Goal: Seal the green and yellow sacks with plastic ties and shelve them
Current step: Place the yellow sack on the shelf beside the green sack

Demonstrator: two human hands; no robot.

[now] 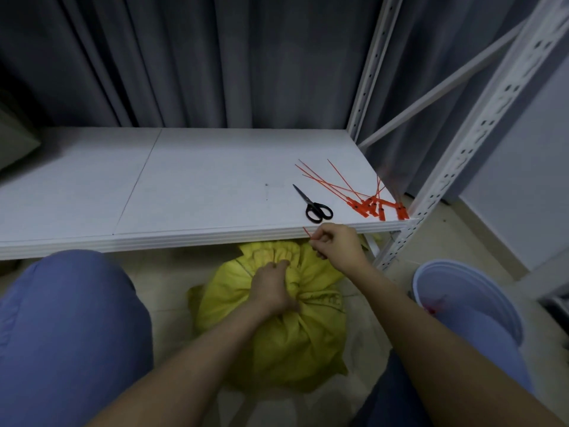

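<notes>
A yellow sack [286,340] stands on the floor between my knees, its mouth bunched upward. My left hand [271,288] grips the gathered neck of the sack. My right hand [337,245] pinches a thin red plastic tie [307,233] just above the neck, in front of the shelf edge. Several more red ties [369,201] lie in a loose heap on the right end of the white shelf [184,186]. No green sack is in view.
Black-handled scissors [314,204] lie on the shelf beside the ties. White slotted uprights [480,134] frame the shelf at right, with a grey curtain behind. My blue-clad knees [67,328] flank the sack. The shelf's front edge overhangs the sack's top.
</notes>
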